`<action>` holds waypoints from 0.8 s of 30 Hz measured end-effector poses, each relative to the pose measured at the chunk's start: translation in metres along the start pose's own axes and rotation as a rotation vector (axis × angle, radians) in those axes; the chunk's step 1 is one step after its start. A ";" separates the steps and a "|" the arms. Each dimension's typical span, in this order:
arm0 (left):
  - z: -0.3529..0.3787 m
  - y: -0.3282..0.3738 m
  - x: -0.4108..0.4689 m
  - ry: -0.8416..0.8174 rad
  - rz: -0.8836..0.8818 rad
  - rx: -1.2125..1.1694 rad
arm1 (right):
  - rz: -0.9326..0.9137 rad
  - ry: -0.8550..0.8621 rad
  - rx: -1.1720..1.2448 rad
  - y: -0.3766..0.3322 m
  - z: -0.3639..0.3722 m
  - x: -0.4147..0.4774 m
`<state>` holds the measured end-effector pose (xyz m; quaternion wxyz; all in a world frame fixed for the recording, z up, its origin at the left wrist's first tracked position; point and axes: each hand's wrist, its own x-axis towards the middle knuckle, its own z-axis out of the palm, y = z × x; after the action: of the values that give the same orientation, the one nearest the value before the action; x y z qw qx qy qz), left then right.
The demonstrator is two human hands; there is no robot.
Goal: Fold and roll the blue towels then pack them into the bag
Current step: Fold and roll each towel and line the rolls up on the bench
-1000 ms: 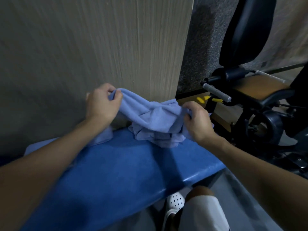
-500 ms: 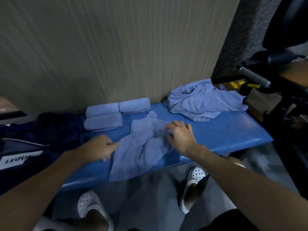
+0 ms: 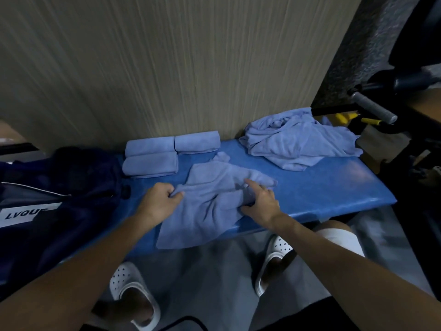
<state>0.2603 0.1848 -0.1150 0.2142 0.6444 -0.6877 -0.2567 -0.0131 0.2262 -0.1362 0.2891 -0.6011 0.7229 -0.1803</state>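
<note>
A crumpled light-blue towel (image 3: 210,206) lies on the blue padded bench (image 3: 334,189), its lower edge hanging over the front. My left hand (image 3: 158,201) pinches the towel's left edge with curled fingers. On its right part, my right hand (image 3: 261,199) has the index finger stretched out on the cloth while the thumb and other fingers grip a fold. Three rolled blue towels (image 3: 164,154) lie against the wall at the back. A heap of unfolded blue towels (image 3: 298,142) sits at the bench's right end. The dark navy bag (image 3: 55,187) stands on the left.
A wood-grain wall panel (image 3: 179,68) rises right behind the bench. Black gym equipment with a grey handle (image 3: 374,107) and yellow parts stands to the right. My feet in white perforated clogs (image 3: 128,290) stand on the grey floor below the bench edge.
One towel was pulled off the heap and laid in the middle of the bench. Both hands have come to its left and right edges, and the view has swung left to the bag.
</note>
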 end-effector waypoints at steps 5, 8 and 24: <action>-0.014 0.012 0.003 0.109 0.014 -0.157 | -0.071 0.130 0.439 -0.008 0.008 0.000; -0.017 0.015 0.002 0.128 0.006 -0.177 | -0.043 0.230 0.288 -0.007 0.011 0.007; -0.066 0.055 0.006 0.369 -0.055 -0.462 | 0.036 0.233 1.031 -0.055 -0.061 0.018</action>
<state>0.2584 0.1759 -0.0290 0.4696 0.6329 -0.5426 -0.2907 -0.0116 0.1920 -0.0595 0.4679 -0.3441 0.5781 -0.5731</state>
